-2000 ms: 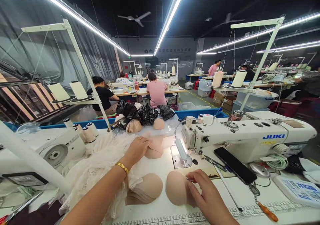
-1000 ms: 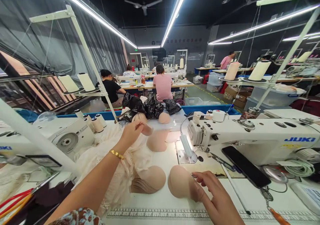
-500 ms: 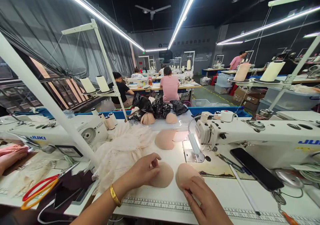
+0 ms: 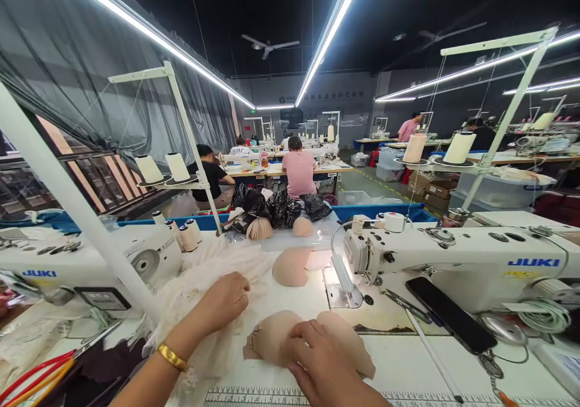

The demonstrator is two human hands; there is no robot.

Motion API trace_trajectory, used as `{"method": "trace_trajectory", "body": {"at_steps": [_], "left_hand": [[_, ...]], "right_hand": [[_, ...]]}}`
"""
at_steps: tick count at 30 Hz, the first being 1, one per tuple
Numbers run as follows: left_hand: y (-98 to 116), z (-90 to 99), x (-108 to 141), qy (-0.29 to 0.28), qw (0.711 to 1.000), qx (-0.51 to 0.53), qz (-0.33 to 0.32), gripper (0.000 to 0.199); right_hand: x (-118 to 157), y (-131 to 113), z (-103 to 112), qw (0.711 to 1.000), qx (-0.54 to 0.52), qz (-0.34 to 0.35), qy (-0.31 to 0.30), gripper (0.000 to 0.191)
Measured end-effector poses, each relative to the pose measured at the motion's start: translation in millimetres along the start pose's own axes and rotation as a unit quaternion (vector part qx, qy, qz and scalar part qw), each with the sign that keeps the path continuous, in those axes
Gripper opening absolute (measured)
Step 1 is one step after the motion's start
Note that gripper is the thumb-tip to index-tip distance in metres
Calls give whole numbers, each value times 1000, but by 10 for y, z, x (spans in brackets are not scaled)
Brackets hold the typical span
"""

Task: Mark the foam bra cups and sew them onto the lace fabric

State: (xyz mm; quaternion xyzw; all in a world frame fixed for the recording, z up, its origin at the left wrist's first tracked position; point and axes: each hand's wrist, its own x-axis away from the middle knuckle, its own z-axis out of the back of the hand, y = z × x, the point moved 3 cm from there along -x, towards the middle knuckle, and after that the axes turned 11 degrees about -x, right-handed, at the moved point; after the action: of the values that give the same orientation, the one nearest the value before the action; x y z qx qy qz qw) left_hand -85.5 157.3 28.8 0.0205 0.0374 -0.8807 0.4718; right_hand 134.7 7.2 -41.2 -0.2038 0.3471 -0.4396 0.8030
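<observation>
Two cups [image 4: 276, 337], apart a moment ago, now lie together under the right hand [image 4: 317, 358] pressing flat, while the left hand [image 4: 224, 301], loosely curled, has shifted onto lace [image 4: 203, 286].

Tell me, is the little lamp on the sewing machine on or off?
On. The lamp on the sewing machine glows white and brightens the table under it.

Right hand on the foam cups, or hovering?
Touching. Head view shows the right hand lying flat on the beige foam cups, fingers overlapping both, no gap visible.
</observation>
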Motion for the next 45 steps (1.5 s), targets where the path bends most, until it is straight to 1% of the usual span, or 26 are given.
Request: {"method": "trace_trajectory", "body": {"at_steps": [2,3,5,7,9,11,13,15,17,20,23,26,29,33,36,38,41,43,45], "left_hand": [[70,89,-146,25,999,28,-31,30],[107,104,-255,32,998,37,-47,33],[174,64,-529,24,995,50,-81,45],[224,-48,-838,-2,992,60,-115,58],[246,-181,-1127,-32,987,71,-137,60],[244,-295,-1353,-59,984,81,-150,54],[222,-375,-1497,-80,980,88,-158,49],[184,-424,-1566,-95,978,91,-162,48],[133,-452,-1581,-103,978,90,-157,49],[60,-463,-1545,-110,980,93,-140,55],[38,-432,-1486,-115,979,105,-133,64],[54,-360,-1446,-110,979,106,-137,65],[55,-279,-1440,-101,979,93,-149,58],[-13,-237,-1481,-105,982,60,-145,37],[-52,-224,-1517,-112,985,37,-127,27],[-46,-167,-1507,-111,986,32,-117,24],[3,42,-1357,-89,989,51,-109,18],[40,220,-1133,-66,988,90,-107,12],[68,348,-824,-47,983,147,-102,17]], "right_hand": [[-10,40,176,998,-36,-24,38,27],[-25,68,271,996,-48,-45,52,30],[-78,142,444,991,-54,-103,64,32],[-160,236,563,983,-51,-166,63,33],[-268,342,608,974,-50,-212,58,36],[-402,461,592,970,-48,-232,60,43],[-552,600,544,966,-41,-248,67,49],[-698,747,498,961,-33,-265,78,53],[-822,879,470,956,-30,-278,87,54],[-934,1014,460,953,-34,-286,91,49],[-957,1072,457,953,-49,-286,86,39],[-937,1079,449,954,-67,-283,75,32],[-920,1073,446,954,-78,-283,62,26],[-929,1095,454,954,-67,-289,51,11],[-959,1086,461,957,-51,-282,45,14],[-961,1012,468,962,-44,-263,48,11],[-840,752,496,973,-47,-219,65,17],[-634,513,547,978,-58,-187,74,17],[-345,293,639,980,-73,-170,80,13]]}}
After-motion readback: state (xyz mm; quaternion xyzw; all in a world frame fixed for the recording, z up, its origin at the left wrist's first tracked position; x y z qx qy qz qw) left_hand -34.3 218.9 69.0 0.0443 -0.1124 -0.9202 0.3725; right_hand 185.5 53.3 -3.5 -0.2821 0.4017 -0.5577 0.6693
